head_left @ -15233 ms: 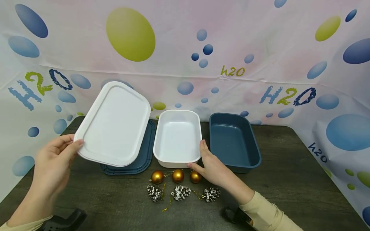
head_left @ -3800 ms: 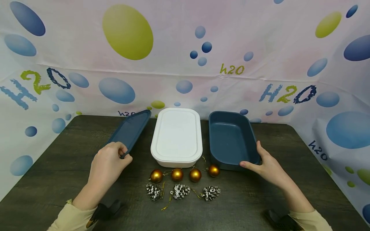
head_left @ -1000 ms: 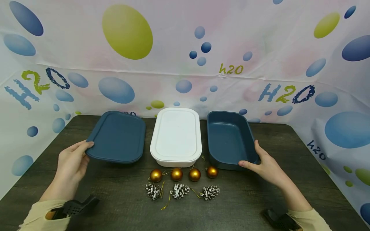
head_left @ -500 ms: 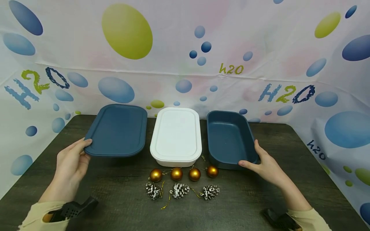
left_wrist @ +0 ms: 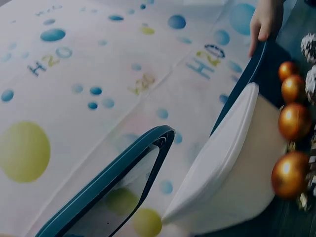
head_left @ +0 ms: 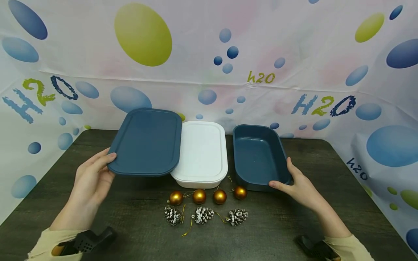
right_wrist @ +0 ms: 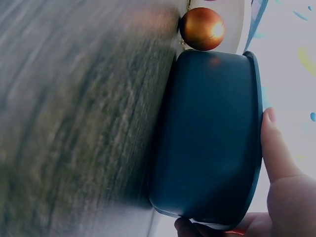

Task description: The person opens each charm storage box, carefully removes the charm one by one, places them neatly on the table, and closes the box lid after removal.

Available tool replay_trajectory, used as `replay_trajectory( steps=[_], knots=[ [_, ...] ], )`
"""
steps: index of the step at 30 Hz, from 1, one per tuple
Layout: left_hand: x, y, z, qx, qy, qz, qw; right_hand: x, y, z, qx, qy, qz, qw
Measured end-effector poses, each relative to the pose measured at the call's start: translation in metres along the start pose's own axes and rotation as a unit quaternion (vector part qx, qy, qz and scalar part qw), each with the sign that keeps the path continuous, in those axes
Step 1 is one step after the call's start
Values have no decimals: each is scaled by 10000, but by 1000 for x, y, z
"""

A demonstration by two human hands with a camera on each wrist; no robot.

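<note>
My left hand [head_left: 93, 179] pinches the near left corner of a blue lid [head_left: 147, 143], thumb on top. Raised above the table, the lid overlaps the left edge of the white container [head_left: 197, 184], which wears its white lid [head_left: 205, 156]. In the left wrist view the blue lid [left_wrist: 106, 176] stands tilted beside the white container. My right hand [head_left: 302, 186] grips the near right corner of an uncovered, empty blue container [head_left: 259, 159]. Its thumb lies along the near rim and its fingers along the side, as the right wrist view of the container [right_wrist: 207, 133] shows.
Several golden balls [head_left: 199, 197] lie in a row before the containers, the rightmost ball [head_left: 240, 193] close to the blue one. Nearer are three frosted pine cones [head_left: 203, 216] with gold cords. Behind the dark table [head_left: 209, 246] hangs a printed cloth [head_left: 196, 36].
Since the earliest frame, the white lid has gone onto its container and a further golden ball has appeared. My left hand has picked up the blue lid, raising and moving it right; my right hand stays.
</note>
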State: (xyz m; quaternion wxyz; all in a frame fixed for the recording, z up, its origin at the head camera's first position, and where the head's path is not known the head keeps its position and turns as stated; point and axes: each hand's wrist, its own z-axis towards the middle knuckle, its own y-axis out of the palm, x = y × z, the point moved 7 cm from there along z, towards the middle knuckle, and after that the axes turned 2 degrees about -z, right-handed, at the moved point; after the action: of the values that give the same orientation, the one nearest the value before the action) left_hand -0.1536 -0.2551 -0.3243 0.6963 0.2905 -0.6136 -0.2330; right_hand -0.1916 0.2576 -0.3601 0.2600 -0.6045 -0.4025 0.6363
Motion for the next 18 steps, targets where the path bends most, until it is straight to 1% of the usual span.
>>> replay_trajectory(
  steps=[4,8,13,18],
  knots=[
    [-11,15,-1,-200,-25,303,9993,0,0,1,10,8,32,10000],
    [-21,27,-2,-300,-109,497,9983,0,1,1,22,0,58,10000],
    [-35,40,-2,-297,-271,914,9950,0,1,1,38,-50,90,9999],
    [-48,51,-5,-185,-475,1091,9927,-1,0,1,125,-148,119,9997]
  ],
)
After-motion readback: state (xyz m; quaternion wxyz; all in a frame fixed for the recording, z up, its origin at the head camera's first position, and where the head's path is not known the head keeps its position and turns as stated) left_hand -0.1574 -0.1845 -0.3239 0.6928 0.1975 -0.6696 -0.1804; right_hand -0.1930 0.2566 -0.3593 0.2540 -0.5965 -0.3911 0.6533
